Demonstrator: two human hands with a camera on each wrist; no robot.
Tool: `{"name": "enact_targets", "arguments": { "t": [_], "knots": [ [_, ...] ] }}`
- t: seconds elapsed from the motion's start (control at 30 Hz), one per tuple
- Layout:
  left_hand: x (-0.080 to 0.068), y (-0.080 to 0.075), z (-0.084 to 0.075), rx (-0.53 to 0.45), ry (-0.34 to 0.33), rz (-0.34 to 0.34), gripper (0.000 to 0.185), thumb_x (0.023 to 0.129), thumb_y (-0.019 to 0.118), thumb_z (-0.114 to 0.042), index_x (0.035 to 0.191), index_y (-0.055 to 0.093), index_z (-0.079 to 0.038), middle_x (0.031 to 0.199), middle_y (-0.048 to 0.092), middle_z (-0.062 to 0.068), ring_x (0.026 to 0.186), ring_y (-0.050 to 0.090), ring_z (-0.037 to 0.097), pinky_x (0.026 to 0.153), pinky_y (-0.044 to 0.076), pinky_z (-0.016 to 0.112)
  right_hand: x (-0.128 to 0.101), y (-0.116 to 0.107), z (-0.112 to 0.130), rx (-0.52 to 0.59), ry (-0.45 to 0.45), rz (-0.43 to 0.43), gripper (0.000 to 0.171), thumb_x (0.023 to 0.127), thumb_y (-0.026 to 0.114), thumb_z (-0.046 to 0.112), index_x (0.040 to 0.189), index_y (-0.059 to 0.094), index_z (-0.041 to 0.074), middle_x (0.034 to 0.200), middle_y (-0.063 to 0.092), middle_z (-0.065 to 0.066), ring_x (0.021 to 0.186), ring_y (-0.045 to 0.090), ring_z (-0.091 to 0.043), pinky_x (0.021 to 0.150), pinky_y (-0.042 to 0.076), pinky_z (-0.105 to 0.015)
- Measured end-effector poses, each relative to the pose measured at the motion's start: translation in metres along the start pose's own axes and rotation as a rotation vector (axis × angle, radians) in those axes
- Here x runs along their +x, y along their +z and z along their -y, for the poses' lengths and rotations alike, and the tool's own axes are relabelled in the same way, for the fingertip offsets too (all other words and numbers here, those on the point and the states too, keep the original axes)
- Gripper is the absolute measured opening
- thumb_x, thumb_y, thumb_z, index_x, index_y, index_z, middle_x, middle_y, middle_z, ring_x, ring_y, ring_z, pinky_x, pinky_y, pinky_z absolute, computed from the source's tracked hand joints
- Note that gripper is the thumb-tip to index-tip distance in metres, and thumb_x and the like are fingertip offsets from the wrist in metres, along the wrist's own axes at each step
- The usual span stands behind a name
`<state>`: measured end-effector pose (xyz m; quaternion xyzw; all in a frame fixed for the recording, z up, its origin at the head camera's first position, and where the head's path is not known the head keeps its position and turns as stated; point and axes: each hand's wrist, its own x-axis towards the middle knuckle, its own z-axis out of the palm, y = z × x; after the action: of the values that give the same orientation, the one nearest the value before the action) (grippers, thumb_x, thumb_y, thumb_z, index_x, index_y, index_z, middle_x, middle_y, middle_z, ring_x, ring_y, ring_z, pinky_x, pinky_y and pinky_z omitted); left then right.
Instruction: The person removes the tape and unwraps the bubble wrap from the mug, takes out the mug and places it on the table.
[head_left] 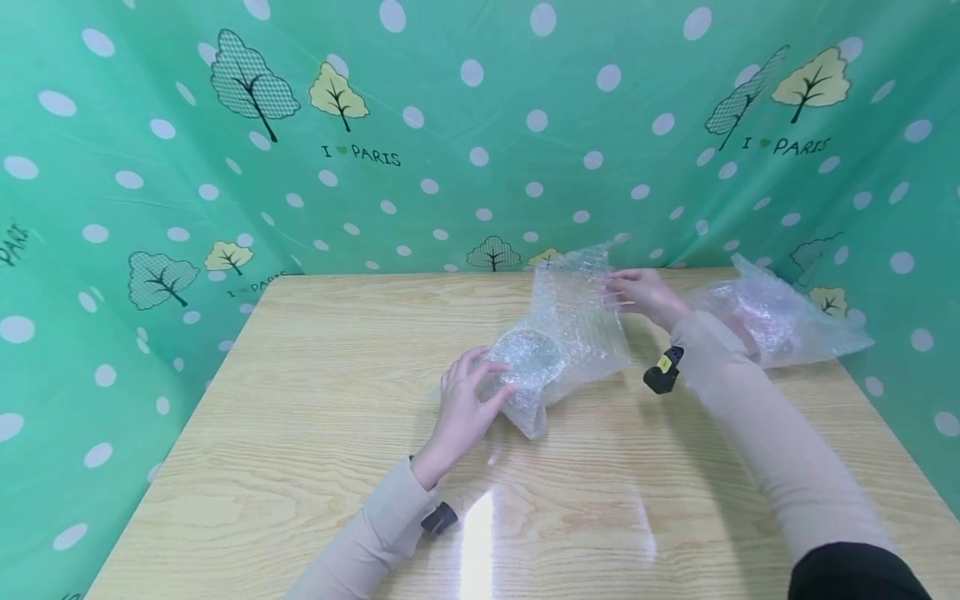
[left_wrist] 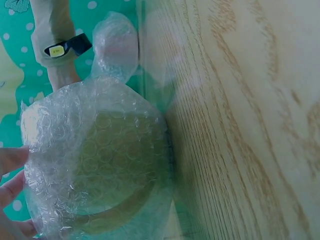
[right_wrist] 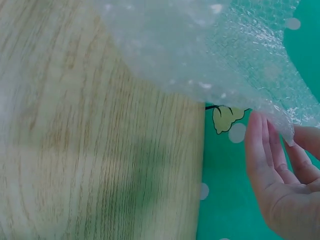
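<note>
A round, greenish, bowl-like object shows through a layer of clear bubble wrap near the middle of the table. My left hand holds the wrapped object from its left side, thumb and fingers curved against the plastic. To the upper right, my right hand pinches the raised edge of the bubble wrap. In the right wrist view that edge passes between the thumb and fingers of the right hand. The loose part of the sheet stands up behind the object. The object's exact kind is blurred by the wrap.
Another bubble-wrapped bundle, pinkish inside, lies at the table's back right, beyond the right forearm. The wooden table meets a green dotted cloth along its back and sides.
</note>
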<state>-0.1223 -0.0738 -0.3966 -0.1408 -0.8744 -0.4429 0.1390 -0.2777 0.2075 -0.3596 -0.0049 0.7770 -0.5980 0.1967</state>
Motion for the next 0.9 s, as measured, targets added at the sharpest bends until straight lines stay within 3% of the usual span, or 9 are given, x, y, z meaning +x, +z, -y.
{"name": "enact_targets", "arguments": {
  "t": [0.23, 0.33, 0.5, 0.7, 0.9],
  "knots": [
    [0.001, 0.000, 0.000, -0.013, 0.001, 0.003, 0.024, 0.077, 0.067, -0.027, 0.098, 0.062, -0.014, 0.127, 0.045, 0.009, 0.119, 0.038, 0.027, 0.102, 0.020, 0.048, -0.005, 0.002, 0.003, -0.053, -0.018, -0.076, 0.043, 0.094, 0.042, 0.015, 0.130, 0.033, -0.007, 0.125, 0.043, -0.026, 0.098, 0.054, -0.023, 0.092, 0.043, -0.037],
    [0.001, 0.000, 0.001, -0.008, 0.011, -0.001, 0.024, 0.077, 0.067, -0.026, 0.097, 0.062, -0.014, 0.127, 0.046, 0.010, 0.118, 0.038, 0.027, 0.102, 0.020, 0.048, -0.008, 0.004, 0.004, -0.066, -0.040, -0.113, 0.042, 0.094, 0.041, 0.014, 0.129, 0.034, -0.007, 0.125, 0.042, -0.027, 0.101, 0.053, -0.027, 0.093, 0.042, -0.040],
    [0.001, 0.000, 0.002, -0.005, 0.025, -0.002, 0.024, 0.078, 0.066, -0.026, 0.098, 0.062, -0.014, 0.126, 0.046, 0.010, 0.117, 0.039, 0.028, 0.102, 0.020, 0.049, -0.018, 0.010, 0.007, -0.160, -0.136, -0.182, 0.045, 0.093, 0.038, 0.010, 0.132, 0.026, -0.009, 0.125, 0.039, -0.031, 0.109, 0.044, -0.039, 0.093, 0.040, -0.046],
    [0.001, 0.000, 0.001, -0.010, 0.028, -0.003, 0.024, 0.078, 0.066, -0.026, 0.098, 0.062, -0.014, 0.126, 0.046, 0.011, 0.117, 0.039, 0.027, 0.102, 0.019, 0.048, -0.031, 0.023, 0.012, -0.357, -0.249, -0.355, 0.044, 0.090, 0.042, 0.009, 0.130, 0.032, -0.008, 0.122, 0.043, -0.030, 0.110, 0.043, -0.041, 0.092, 0.040, -0.048],
    [0.001, 0.000, 0.001, -0.008, 0.033, 0.001, 0.024, 0.078, 0.066, -0.025, 0.099, 0.062, -0.014, 0.126, 0.046, 0.010, 0.118, 0.039, 0.027, 0.102, 0.019, 0.048, -0.045, 0.038, 0.011, -0.367, -0.343, -0.398, 0.046, 0.088, 0.045, 0.006, 0.131, 0.030, -0.005, 0.126, 0.040, -0.027, 0.116, 0.037, -0.039, 0.098, 0.033, -0.049]
  ]
}}
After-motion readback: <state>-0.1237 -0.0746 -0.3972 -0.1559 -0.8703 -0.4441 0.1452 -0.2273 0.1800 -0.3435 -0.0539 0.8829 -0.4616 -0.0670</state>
